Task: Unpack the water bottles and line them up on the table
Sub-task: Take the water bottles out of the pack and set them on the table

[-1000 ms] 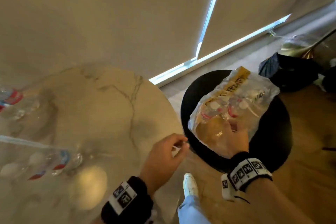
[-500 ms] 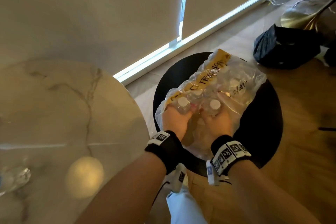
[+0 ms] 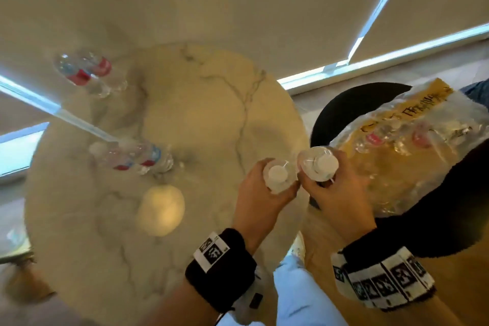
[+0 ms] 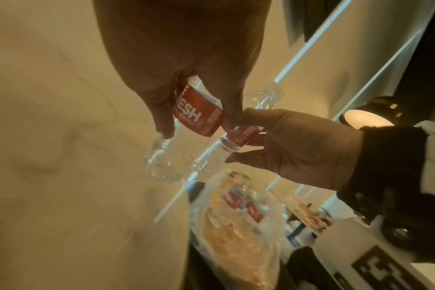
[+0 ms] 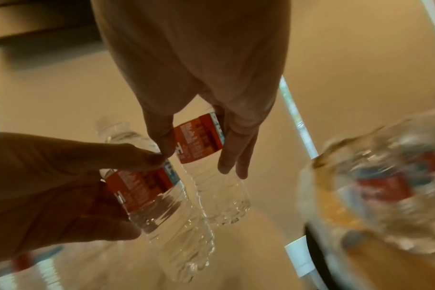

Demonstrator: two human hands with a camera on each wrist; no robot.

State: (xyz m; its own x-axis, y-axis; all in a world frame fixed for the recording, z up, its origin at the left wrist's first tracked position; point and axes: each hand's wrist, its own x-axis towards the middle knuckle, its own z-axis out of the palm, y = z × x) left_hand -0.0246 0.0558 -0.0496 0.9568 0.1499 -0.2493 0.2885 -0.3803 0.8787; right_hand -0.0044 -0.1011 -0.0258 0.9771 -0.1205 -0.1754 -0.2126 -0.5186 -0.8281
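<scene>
Each hand holds one clear water bottle with a white cap and a red label. My left hand (image 3: 264, 193) grips its bottle (image 3: 277, 176) upright above the right edge of the marble table (image 3: 211, 103). My right hand (image 3: 336, 193) grips the second bottle (image 3: 318, 164) right beside it, between the table and the stool. In the left wrist view the fingers wrap the red label (image 4: 196, 115). The right wrist view shows the other label (image 5: 199, 141). The torn plastic pack (image 3: 412, 140), with more bottles inside, lies on the black stool (image 3: 341, 106).
Two bottles (image 3: 84, 71) stand at the table's far left. Another group of bottles (image 3: 135, 156) stands nearer the middle left. A round lamp reflection (image 3: 161, 209) shows on the marble. My leg and shoe sit below, between table and stool.
Half a second ago both hands gripped bottle tops inside the pack. Both bottles have since come out and moved left to the table's edge. The head view has swung left.
</scene>
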